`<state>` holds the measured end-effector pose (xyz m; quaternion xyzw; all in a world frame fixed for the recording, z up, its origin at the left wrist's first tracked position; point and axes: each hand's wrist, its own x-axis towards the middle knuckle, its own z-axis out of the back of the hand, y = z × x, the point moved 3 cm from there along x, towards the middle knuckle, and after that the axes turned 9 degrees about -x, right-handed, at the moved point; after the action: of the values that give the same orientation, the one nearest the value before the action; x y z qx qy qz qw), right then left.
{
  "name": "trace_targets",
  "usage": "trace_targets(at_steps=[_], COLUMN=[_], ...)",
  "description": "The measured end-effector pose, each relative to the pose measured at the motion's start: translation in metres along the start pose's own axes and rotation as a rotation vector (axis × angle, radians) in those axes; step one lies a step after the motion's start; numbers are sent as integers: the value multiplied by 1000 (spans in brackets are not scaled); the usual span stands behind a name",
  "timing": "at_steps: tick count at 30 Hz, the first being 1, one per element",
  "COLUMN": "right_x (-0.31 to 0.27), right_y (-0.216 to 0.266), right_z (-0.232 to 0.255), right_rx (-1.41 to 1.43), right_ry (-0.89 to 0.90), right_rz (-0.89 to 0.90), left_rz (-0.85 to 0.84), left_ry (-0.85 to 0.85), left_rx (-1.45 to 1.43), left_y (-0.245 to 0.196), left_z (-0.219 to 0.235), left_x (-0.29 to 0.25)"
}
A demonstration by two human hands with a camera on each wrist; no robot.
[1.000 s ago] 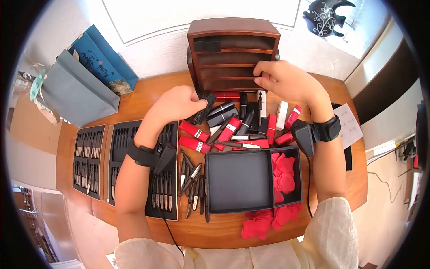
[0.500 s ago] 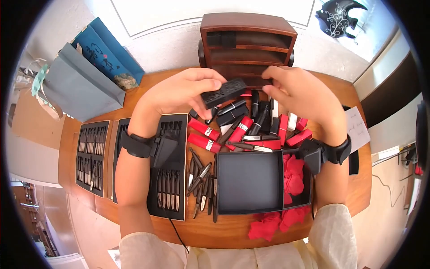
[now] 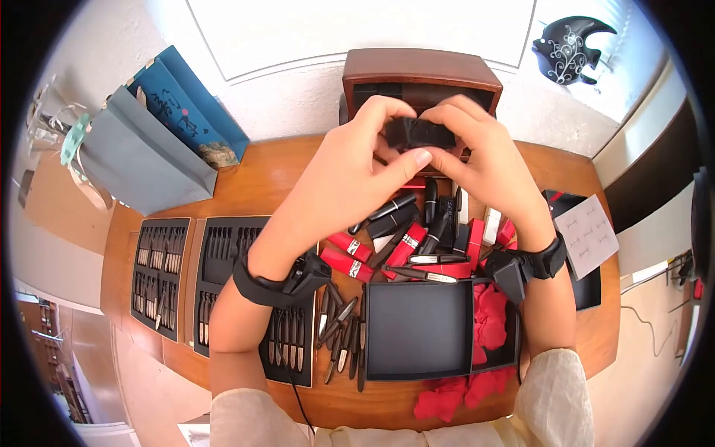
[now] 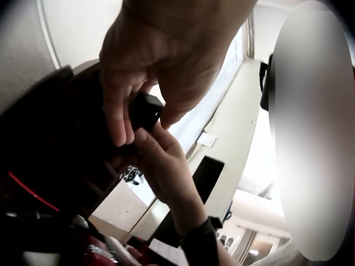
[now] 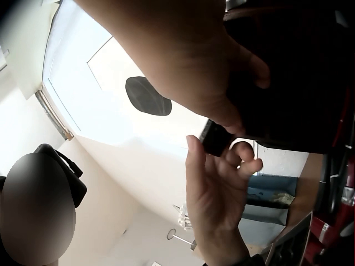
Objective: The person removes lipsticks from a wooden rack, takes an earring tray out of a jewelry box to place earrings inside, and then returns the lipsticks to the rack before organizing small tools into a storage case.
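In front of the wooden shelf, both hands hold a small black oblong box raised above the table. My left hand grips its left end, with the thumb along the near side. My right hand has fingers and thumb curled at the other end. The left wrist view shows the dark box between the fingers and thumb of the left hand. Below the hands lies a pile of black tubes, red boxes and white boxes.
A black divided box with red petals stands near the front. Trays of dark pens lie at left, beside loose pens. Gift bags stand at the back left. A pale card rests at right.
The left hand has lifted the black box from the pile's left side and carried it up and right. The right hand has moved in to meet it in front of the shelf.
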<state>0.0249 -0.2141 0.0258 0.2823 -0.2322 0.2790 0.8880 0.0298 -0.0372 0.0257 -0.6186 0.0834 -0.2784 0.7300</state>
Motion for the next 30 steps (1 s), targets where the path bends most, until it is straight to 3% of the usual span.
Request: trace_targets(at_steps=[2, 3, 5, 6, 8, 11, 15, 20, 26, 30], right_x=[1, 1, 1, 1, 0, 0, 0, -1, 2, 1], right_y=[-1, -2, -2, -2, -2, 1, -5, -3, -15, -16], right_z=[3, 1, -2, -4, -5, -5, -7, -7, -9, -8], right_rx=[-19, -17, -194, -191, -221, -196, -156, -271, -257, -252], right_ry=[-112, -111, -214, -215, -316, -385, -420, -412, -502, -501], right_rz=[12, 11, 65, 66, 52, 91, 96, 216, 144, 123], left_rz=[-262, -259, -527, -525, -728, -822, -897, -811, -777, -772], left_ry=[-131, -131, -259, -260, -297, -336, -354, -377, -406, -442], left_rx=[277, 277, 542, 544, 677, 739, 803, 1023, 810, 888], left_y=[-4, 2, 4, 6, 2, 2, 4, 11, 20, 17], left_z=[-2, -2, -2, -1, -4, -6, -6, -10, -12, -4], left_x=[-2, -1, -1, 0, -2, -1, 6, 16, 21, 18])
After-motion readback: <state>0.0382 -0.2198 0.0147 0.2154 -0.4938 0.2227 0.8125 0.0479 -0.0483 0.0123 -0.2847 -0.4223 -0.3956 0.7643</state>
